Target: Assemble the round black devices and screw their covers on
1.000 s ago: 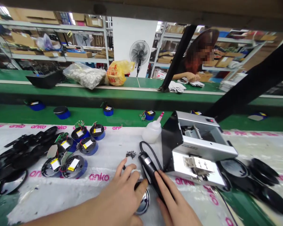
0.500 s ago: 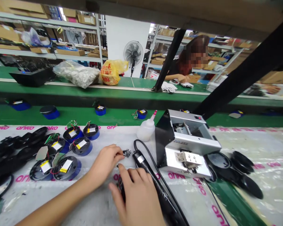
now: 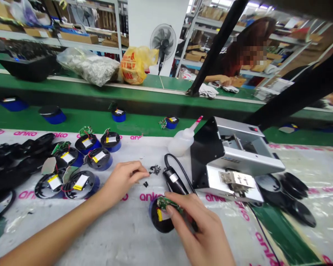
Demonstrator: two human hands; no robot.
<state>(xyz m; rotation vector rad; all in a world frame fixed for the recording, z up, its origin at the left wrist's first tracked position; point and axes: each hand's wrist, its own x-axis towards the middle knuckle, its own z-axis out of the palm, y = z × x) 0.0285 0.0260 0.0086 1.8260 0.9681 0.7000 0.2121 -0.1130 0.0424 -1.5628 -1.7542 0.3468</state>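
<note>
My left hand [image 3: 121, 180] reaches across the white sheet, fingertips pinched beside a small heap of dark screws [image 3: 155, 169]; what the pinch holds is too small to name. My right hand [image 3: 199, 229] rests on a round black and blue unit [image 3: 158, 218], its fingers pressing a green circuit board [image 3: 166, 203] on top. A black electric screwdriver [image 3: 175, 181] with a cable lies just behind that unit, partly under my right fingers.
Several open round units with batteries [image 3: 80, 173] and black covers [image 3: 13, 166] lie at the left. A silver machine [image 3: 235, 162] and a white squeeze bottle [image 3: 184, 139] stand at the right. A green conveyor [image 3: 144, 127] carries more units. Another person [image 3: 238, 55] works across it.
My left hand has stayed by the screw heap, pinching there. My right hand has shifted onto the round unit, which now shows its green board. The view has tilted down.
</note>
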